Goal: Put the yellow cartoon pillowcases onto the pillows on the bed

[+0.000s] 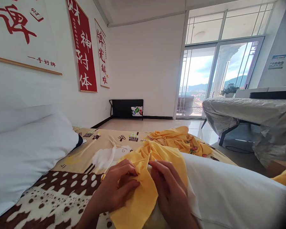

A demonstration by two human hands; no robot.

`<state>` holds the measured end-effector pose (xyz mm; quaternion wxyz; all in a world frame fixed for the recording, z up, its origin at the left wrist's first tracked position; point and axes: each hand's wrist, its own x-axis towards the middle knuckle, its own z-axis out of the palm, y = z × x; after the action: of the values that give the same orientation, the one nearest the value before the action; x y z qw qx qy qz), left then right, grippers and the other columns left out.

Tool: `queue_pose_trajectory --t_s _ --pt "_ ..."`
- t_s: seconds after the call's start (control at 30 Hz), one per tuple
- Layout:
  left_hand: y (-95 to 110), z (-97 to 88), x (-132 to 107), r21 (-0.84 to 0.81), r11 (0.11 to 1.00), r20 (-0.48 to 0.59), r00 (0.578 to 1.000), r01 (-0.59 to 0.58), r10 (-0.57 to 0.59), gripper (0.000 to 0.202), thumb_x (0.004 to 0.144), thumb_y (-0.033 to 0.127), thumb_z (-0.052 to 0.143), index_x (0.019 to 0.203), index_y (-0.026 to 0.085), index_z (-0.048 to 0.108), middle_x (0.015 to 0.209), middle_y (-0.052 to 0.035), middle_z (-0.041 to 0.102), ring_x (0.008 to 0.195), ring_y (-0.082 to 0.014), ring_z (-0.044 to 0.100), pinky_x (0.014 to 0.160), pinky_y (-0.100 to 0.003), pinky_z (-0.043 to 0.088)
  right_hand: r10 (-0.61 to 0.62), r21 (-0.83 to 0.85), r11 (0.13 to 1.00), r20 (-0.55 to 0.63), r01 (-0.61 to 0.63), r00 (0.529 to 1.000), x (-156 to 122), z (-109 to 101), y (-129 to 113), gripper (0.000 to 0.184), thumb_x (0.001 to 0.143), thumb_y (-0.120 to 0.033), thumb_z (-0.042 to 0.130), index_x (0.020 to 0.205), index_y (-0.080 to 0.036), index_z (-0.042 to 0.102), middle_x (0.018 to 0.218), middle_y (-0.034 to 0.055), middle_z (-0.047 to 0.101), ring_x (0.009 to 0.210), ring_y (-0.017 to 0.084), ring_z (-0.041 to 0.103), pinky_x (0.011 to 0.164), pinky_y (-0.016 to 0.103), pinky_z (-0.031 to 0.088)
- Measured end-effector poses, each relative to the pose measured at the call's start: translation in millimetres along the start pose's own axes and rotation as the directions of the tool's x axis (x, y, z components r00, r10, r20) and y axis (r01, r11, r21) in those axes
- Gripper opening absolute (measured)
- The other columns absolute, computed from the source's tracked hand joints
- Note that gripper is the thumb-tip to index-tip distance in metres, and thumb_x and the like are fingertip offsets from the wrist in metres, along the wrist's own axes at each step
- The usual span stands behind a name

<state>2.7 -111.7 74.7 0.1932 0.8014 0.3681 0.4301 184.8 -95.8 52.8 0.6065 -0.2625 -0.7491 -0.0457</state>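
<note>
My left hand [118, 187] and my right hand [170, 189] both pinch a yellow cloth cover [143, 190] at the bottom middle of the view. The fingers of both hands are closed on a bunched fold of it. The yellow cloth partly wraps the end of a white pillow [231, 194] that stretches off to the right. More of the yellow cloth [178, 138] lies crumpled farther back on the bed.
A patterned bedsheet [69, 187] covers the bed. Another white pillow [26, 152] lies at the left by the wall. A plastic-covered table [248, 114] stands at the right, glass doors [212, 76] behind it. A black rack [126, 108] sits at the far wall.
</note>
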Motion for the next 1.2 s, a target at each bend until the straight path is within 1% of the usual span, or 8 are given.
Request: queue_pose_trajectory --t_s 0.1,0.2,0.33,0.43,0.57,0.9,1.07,1.2 --pt "5.4 4.3 -6.2 -0.007 0.999 0.043 0.998 -0.036 0.036 0.008 0.082 0.016 0.055 0.078 0.019 0.05 0.083 0.0004 0.054 0.079 -0.0116 0.049 0.072 -0.022 0.039 -0.072 -0.086 0.993 0.101 0.081 0.992 4.0 -9.7 3.1 0.046 0.087 -0.013 0.047 0.132 -0.022 0.042 0.128 0.0117 0.051 0.118 0.022 0.048 0.092 0.035 0.042" --pt "11.0 6.0 -11.1 0.054 0.998 0.052 0.998 -0.031 0.028 0.011 0.081 0.011 0.055 0.077 0.019 0.048 0.084 0.0006 0.054 0.08 -0.0114 0.049 0.073 -0.022 0.039 -0.108 -0.026 0.993 0.28 0.119 0.954 7.9 -14.6 5.9 0.036 0.087 -0.014 0.045 0.122 -0.023 0.048 0.115 0.0074 0.06 0.111 0.021 0.053 0.091 0.037 0.04" --pt "10.4 3.3 -11.2 0.051 0.999 -0.009 1.0 0.015 -0.014 0.012 0.08 0.019 0.061 0.077 0.019 0.049 0.08 0.0013 0.053 0.078 -0.0116 0.048 0.07 -0.023 0.038 0.035 0.027 0.999 0.194 -0.041 0.98 10.1 -15.4 6.8 0.007 0.087 -0.018 0.048 0.089 -0.022 0.053 0.078 0.0001 0.062 0.072 0.014 0.056 0.076 0.032 0.042" --pt "5.2 -0.4 -8.5 -0.03 0.996 -0.015 0.996 0.084 -0.085 0.019 0.078 0.027 0.064 0.072 0.019 0.048 0.075 0.002 0.05 0.071 -0.0116 0.045 0.065 -0.024 0.034 0.115 0.054 0.991 0.166 -0.125 0.979 9.6 -17.1 6.5 0.01 0.086 -0.021 0.053 0.095 -0.024 0.057 0.082 0.0003 0.062 0.077 0.015 0.056 0.074 0.029 0.045" --pt "-1.7 -3.0 -6.2 -0.157 0.971 0.021 0.984 0.18 -0.179 0.029 0.073 0.036 0.067 0.068 0.018 0.046 0.07 0.0025 0.045 0.068 -0.0119 0.04 0.062 -0.025 0.031 0.159 0.102 0.977 0.243 -0.189 0.957 7.8 -20.3 7.2 0.027 0.085 -0.021 0.055 0.111 -0.028 0.058 0.098 0.0015 0.062 0.089 0.015 0.056 0.073 0.025 0.047" --pt "-13.4 -11.3 -6.4 -0.363 0.914 0.018 0.982 0.181 -0.187 0.041 0.067 0.047 0.07 0.064 0.018 0.042 0.066 0.0033 0.038 0.063 -0.0109 0.034 0.057 -0.024 0.029 0.196 0.157 0.948 0.4 -0.277 0.895 8.9 -30.9 1.5 0.019 0.08 -0.036 0.063 0.094 -0.024 0.066 0.081 0.0025 0.057 0.075 0.015 0.055 0.064 0.024 0.049" --pt "-11.7 -11.0 -8.6 -0.326 0.934 0.016 0.989 0.146 -0.149 0.042 0.067 0.048 0.071 0.064 0.018 0.043 0.067 0.0028 0.039 0.064 -0.0112 0.034 0.057 -0.024 0.028 0.281 0.205 0.912 0.321 -0.356 0.905 8.2 -28.1 0.3 0.017 0.081 -0.034 0.062 0.072 -0.02 0.057 0.064 -0.0017 0.045 0.062 0.013 0.048 0.057 0.026 0.046" --pt "-13.7 -13.7 -9.9 -0.278 0.954 0.068 0.993 0.109 -0.094 0.041 0.07 0.049 0.069 0.064 0.018 0.042 0.067 0.0024 0.038 0.064 -0.0114 0.034 0.057 -0.025 0.027 0.277 0.266 0.909 0.191 -0.322 0.942 7.9 -26.9 3.5 0.015 0.081 -0.03 0.062 0.071 -0.02 0.057 0.062 -0.0012 0.047 0.061 0.014 0.047 0.055 0.026 0.044"
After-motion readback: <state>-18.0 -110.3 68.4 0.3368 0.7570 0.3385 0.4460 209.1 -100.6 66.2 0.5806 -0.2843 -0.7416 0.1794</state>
